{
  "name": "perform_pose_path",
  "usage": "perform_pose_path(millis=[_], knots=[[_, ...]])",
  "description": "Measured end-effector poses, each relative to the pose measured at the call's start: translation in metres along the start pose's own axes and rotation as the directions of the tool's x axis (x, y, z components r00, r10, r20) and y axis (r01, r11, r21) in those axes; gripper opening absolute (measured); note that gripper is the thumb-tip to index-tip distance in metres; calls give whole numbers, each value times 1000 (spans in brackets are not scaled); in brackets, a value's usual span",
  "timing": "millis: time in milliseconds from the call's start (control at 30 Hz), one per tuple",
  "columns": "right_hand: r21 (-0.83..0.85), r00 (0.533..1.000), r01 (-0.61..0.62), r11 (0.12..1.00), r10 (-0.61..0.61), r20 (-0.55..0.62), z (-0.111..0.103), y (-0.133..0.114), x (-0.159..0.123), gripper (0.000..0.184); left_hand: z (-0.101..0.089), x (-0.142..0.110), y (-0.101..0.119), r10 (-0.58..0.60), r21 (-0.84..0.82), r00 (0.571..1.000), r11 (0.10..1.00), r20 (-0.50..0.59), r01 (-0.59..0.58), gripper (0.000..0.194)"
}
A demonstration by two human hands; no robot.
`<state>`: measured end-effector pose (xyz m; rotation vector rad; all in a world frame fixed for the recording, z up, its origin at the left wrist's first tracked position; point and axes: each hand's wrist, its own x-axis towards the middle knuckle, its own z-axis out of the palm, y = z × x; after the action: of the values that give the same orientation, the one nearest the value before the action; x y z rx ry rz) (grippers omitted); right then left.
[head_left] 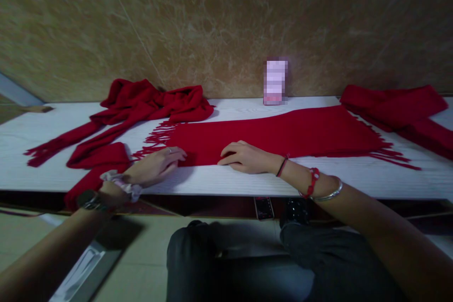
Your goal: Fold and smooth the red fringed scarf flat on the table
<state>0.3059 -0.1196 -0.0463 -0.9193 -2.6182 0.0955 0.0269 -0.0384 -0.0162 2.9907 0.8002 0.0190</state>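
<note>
A red fringed scarf (pixel 283 134) lies spread out lengthwise on the white table, its tassels pointing left and right. At its lower left corner rests my left hand (pixel 159 165), fingers stretched out and touching the cloth. My right hand (pixel 247 156) lies on the near edge of the same scarf, with a gap between its curved fingers and thumb. Neither hand visibly lifts the cloth. A rumpled red scarf (pixel 152 104) sits at the back left, and part of more red cloth (pixel 102 155) passes behind my left wrist and hangs over the front edge.
Another folded red scarf (pixel 392 106) lies at the right end of the white table (pixel 212 181). A phone (pixel 276 82) with a blurred-out screen leans against the marbled wall (pixel 212 23). Below the front edge are a second phone (pixel 264 208) and, lower left, a grey-white box (pixel 83 269).
</note>
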Motion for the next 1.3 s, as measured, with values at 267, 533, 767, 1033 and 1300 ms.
perform_pose_path(millis=[267,533,767,1033,1300], knots=[[117,996,-78,990,83,-42,0,0,2,25,40,14,-7,-244,120,943,954,-227,276,48],[-31,911,-408,913,404,-80,15,-10,67,46,47,13,-11,-307,113,937,938,-170,328,53],[-68,872,-480,875,484,77,35,-10,83,48,49,14,-9,-364,118,914,914,-181,387,56],[-199,741,-651,733,670,42,-4,27,-21,48,49,15,-7,-358,111,912,916,-201,384,53],[-118,836,-546,829,548,-25,-6,22,31,50,49,16,-1,-479,125,843,847,-245,517,64]])
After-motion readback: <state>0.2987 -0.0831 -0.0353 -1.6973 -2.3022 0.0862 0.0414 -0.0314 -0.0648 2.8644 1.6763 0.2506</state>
